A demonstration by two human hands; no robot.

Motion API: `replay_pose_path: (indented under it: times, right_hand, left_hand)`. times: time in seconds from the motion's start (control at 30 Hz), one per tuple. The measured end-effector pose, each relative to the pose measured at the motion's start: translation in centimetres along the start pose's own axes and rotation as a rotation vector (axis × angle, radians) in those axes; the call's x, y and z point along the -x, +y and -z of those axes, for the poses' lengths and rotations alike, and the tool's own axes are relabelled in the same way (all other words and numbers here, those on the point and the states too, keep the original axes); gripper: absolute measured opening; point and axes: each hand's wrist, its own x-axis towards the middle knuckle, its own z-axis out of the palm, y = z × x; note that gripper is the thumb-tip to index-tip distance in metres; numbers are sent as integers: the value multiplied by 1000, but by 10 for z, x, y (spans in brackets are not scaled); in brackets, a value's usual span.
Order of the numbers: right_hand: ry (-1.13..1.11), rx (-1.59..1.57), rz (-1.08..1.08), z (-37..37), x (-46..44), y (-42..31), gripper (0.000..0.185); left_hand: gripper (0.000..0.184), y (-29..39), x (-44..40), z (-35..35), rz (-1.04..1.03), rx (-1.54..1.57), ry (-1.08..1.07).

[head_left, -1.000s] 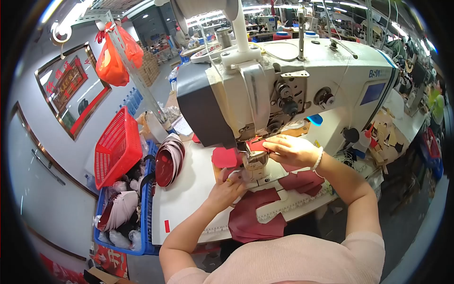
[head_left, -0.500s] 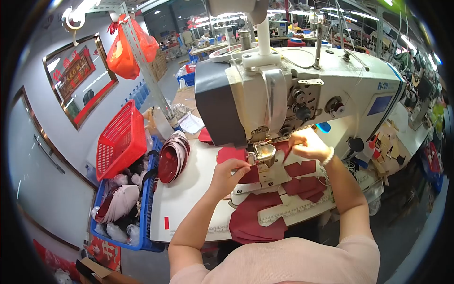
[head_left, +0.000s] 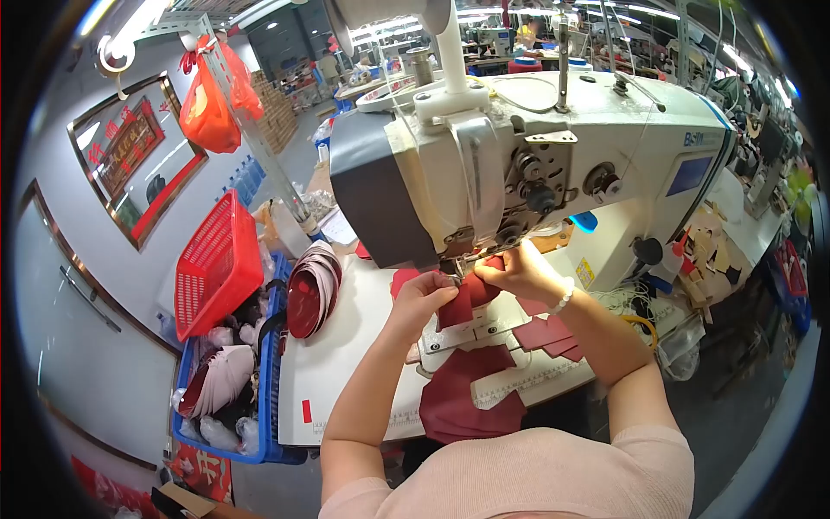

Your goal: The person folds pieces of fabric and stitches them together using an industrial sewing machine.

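Both my hands are at the needle area of a white sewing machine [head_left: 644, 130]. My left hand [head_left: 420, 298] pinches a dark red fabric piece [head_left: 456, 315] that hangs over the machine bed, left of the needle. Close by on the right, my right hand [head_left: 529, 275] has its fingers closed on another dark red piece [head_left: 486, 289] beside the presser foot. The foot and needle tip are mostly hidden by my fingers and the machine head. More dark red cut pieces [head_left: 467, 400] lie at the table's front edge, and a small pile [head_left: 550, 336] sits under my right forearm.
A stack of curved red pieces with pale backs [head_left: 315, 292] stands left on the white table [head_left: 346, 368]. Beyond the table's left edge are a blue crate [head_left: 271, 381] and a red basket [head_left: 220, 264]. A ruler strip [head_left: 536, 370] runs along the front.
My right hand has moved left with a dark red piece, from right of the presser foot to close beside my left hand. My left hand stays near the needle. The view has shifted slightly.
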Motion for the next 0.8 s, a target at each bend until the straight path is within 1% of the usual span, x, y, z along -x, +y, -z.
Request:
replay_pose_path:
  times: [0.1,0.13,0.17,0.23,0.37,0.47,0.57,0.63,0.8]
  right_hand:
    - [-23,50,-66,4,0,-3,25]
    - [20,17,3,2,-1,3,26]
    - [4,7,-26,3,-1,1,26]
    - [-34,-14,-86,6,-1,-5,27]
    - [-64,-32,-62,1,-3,19,33]
    - [-88,-59,-71,2,-4,25,35]
    - [-103,-86,-63,3,-5,27,36]
    - [-108,-41,-49,3,-6,29,36]
    - [-157,-3,-100,5,-8,28,38]
  left_hand:
    - [12,7,-5,-6,70,40,24]
    - [13,8,-7,-7,94,61,45]
    - [15,9,-9,-7,118,83,66]
    - [17,10,-10,-10,116,144,83]
    - [17,3,-13,-10,100,187,110]
    - [16,5,-13,-8,175,175,122]
    - [16,3,-12,-11,103,223,118]
    - [16,6,-11,-11,118,211,108]
    - [16,8,-10,-13,111,226,103]
